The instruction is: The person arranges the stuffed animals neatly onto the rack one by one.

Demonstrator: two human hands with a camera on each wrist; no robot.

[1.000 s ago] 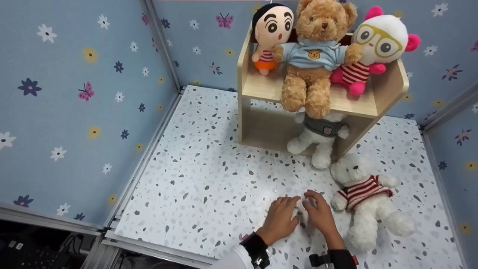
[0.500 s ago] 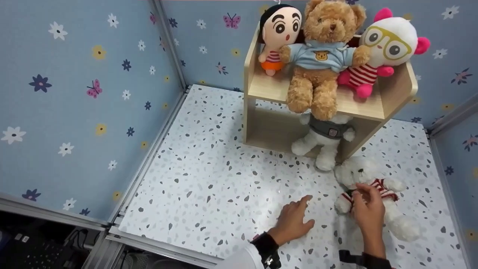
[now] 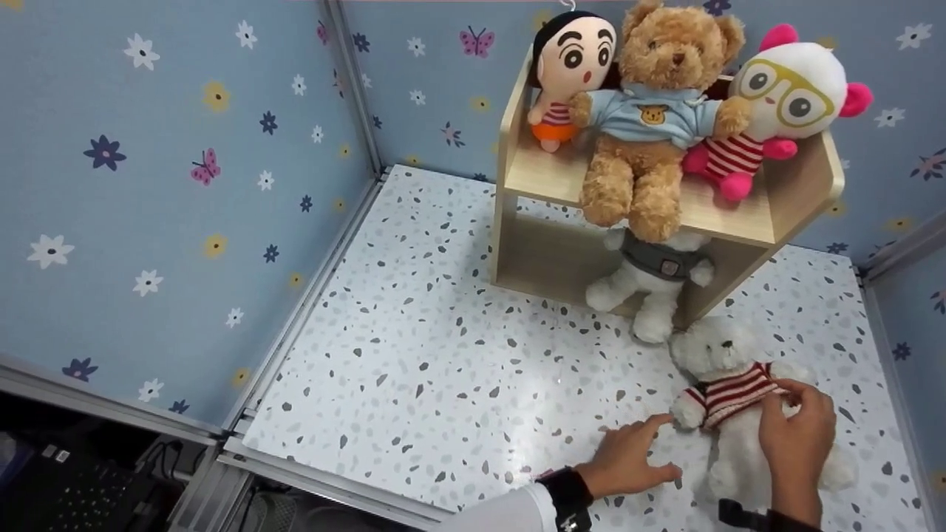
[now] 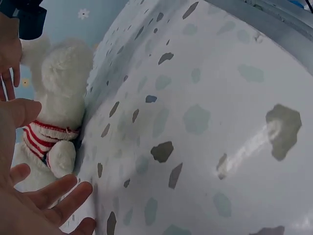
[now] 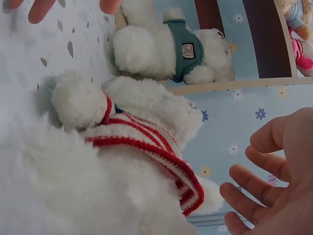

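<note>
1. The white bear in the striped sweater (image 3: 728,391) lies on its back on the speckled tabletop (image 3: 443,355), at the near right, just in front of the wooden shelf unit (image 3: 739,222).
2. Its long axis runs from far to near: the head points toward the shelf, and the legs trail toward the near edge, partly behind the right hand.
3. The right hand (image 3: 798,436) is the closer one. It sits over the bear's right flank, with its fingertips at the hem of the sweater by the bear's arm. Its fingers (image 5: 254,196) show spread and lightly bent in the right wrist view, with a gap between palm and plush, so from these views I cannot tell whether they touch the cloth; no firm grip shows.
4. The left hand (image 3: 628,462) lies flat on the tabletop just left of the bear, fingers (image 4: 58,196) loose and spread. They point right toward the bear's near paw and hold nothing.
5. So the bear lies between the two hands: to the right of the left fingers and directly under and left of the right fingers.
6. A second white bear in a grey-green vest (image 3: 650,277) sits in the shelf's lower opening, just beyond the striped bear's head.
</note>
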